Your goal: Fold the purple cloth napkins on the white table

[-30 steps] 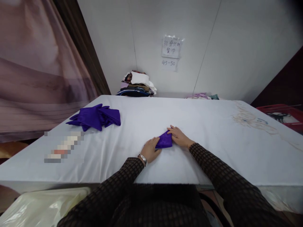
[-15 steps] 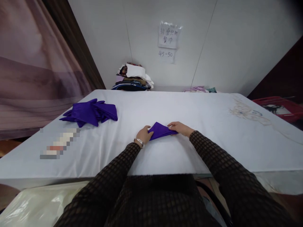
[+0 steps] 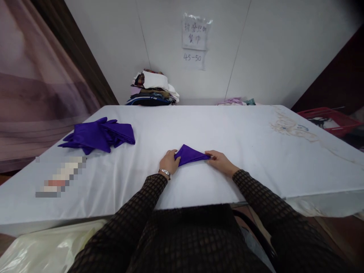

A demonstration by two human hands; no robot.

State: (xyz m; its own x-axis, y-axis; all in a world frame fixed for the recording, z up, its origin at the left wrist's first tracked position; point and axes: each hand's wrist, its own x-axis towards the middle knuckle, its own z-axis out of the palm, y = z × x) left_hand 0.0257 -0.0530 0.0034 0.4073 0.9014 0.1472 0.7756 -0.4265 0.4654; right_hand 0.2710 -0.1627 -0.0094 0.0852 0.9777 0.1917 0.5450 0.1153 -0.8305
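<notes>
A purple cloth napkin (image 3: 190,154), folded to a peak pointing away from me, lies on the white-covered table (image 3: 204,185) in front of me. Its left corner is between the thumb and fingers of my left hand (image 3: 170,162), which wears a silver bracelet. At the opposite end, my right hand (image 3: 220,161) pinches the narrow right corner. Both hands are closed on the cloth. To the left rests a loose heap of purple folded napkins (image 3: 98,134).
A blurred-out object (image 3: 61,177) lies at the table's left. Behind the far edge is a stack of clothes (image 3: 153,89), with more cloth (image 3: 233,101) farther right. A red basket (image 3: 335,119) stands beyond the right edge, and papers (image 3: 195,40) hang on the wall.
My right fingers have shifted to pinch the very tip of the napkin's right corner, and that end looks narrower. My left hand keeps its hold. The whole view has shifted slightly.
</notes>
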